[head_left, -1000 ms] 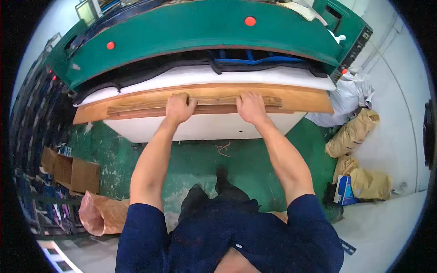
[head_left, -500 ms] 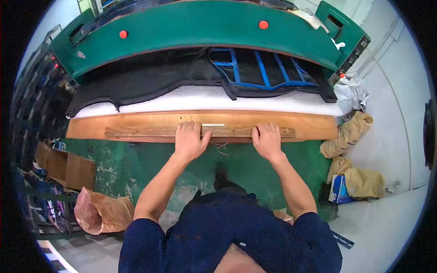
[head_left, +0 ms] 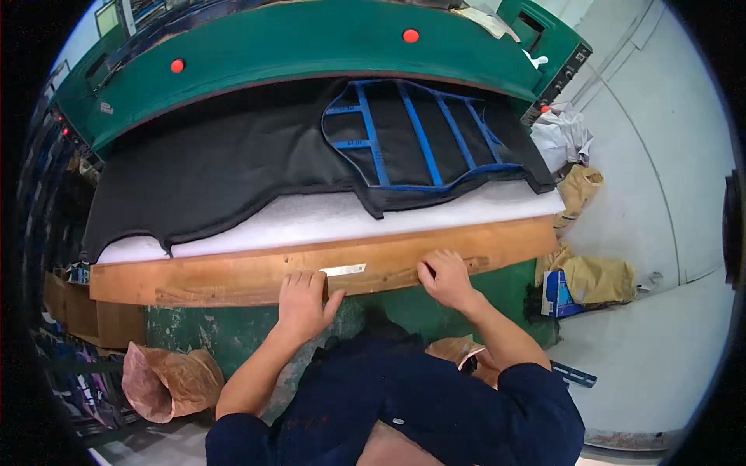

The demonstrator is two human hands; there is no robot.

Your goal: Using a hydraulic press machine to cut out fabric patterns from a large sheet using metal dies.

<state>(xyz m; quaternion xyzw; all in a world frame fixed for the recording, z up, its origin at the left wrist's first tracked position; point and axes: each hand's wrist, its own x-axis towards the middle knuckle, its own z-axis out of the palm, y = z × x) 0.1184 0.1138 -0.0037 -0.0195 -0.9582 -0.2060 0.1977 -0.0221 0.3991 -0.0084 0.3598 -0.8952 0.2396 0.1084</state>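
My left hand (head_left: 305, 304) is closed over the front edge of a long wooden board (head_left: 233, 270), its thumb out to the right. My right hand (head_left: 449, 279) grips the same edge further right, fingers curled over it. A small white strip (head_left: 343, 270) lies on the board between my hands. Behind the board's edge is a white pad (head_left: 311, 221), and over it lies a wide black sheet of material (head_left: 217, 167) with a wavy front edge. On the sheet's right half rests a blue cutting-die frame (head_left: 423, 147) with several crossbars.
A green press beam (head_left: 295, 50) with two red buttons spans the far side. Paper sacks and a blue box (head_left: 558, 293) stand at right by the white wall. A cardboard box (head_left: 116, 320) and an open paper bag (head_left: 175, 380) sit at left on the green floor.
The wooden board has come nearer to me in my hands, bringing the pad, black sheet and blue frame further out from under the green beam. The view has also tilted and shifted.
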